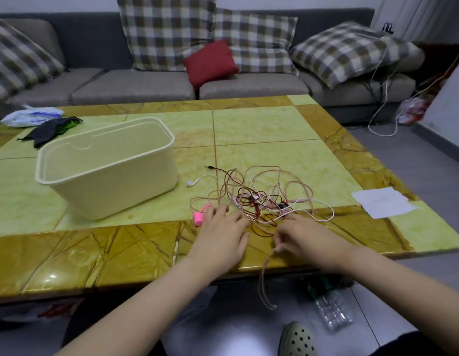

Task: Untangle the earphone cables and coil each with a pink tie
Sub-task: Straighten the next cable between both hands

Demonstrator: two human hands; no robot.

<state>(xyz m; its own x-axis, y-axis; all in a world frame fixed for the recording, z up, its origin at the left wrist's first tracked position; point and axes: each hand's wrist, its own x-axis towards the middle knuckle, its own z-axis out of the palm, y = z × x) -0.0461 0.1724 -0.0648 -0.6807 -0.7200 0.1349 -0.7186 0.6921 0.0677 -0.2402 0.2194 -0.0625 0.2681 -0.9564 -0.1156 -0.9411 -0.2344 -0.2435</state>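
A grey sofa backs a glossy green-and-amber stone tabletop bearing a cream plastic tub. Near its front edge lies a tangle of thin pink, white and dark red earphone cables. Of the hands, the left hand lies flat on the tangle; the right hand pinches a pink strand dangling off the edge. Bright pink ties sit beside the left hand. The cables look light, limp and snag-prone, so they are best drawn out by a free end.

Dim, soft indoor light; glare on the table edge, corners warped and blurred.
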